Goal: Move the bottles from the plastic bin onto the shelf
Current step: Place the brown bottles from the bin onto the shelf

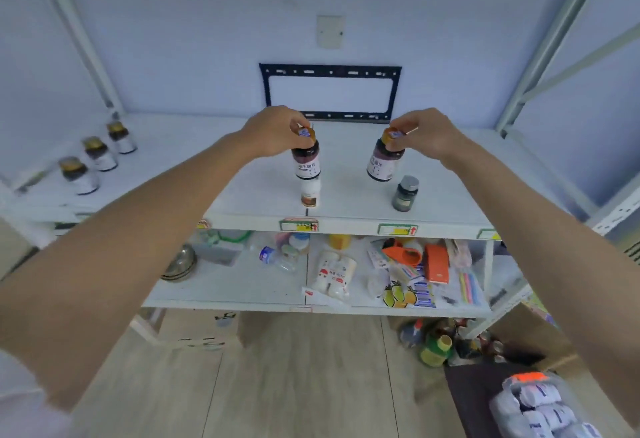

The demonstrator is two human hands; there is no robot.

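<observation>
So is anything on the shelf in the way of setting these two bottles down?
Left hand's bottle hangs just above a small white bottle. Right hand's bottle has bare shelf under it, with a grey jar close beside.

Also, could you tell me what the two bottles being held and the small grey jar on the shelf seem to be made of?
Left bottle and right bottle: dark translucent brown, glossy, with paper labels and orange caps; glass or plastic, can't tell. Grey jar: opaque, matte grey body with a duller lid, likely plastic. Shelf: flat white, painted metal or laminate.

One head view (wide-angle) looks forward and down, close over the shelf (346,202).
</observation>
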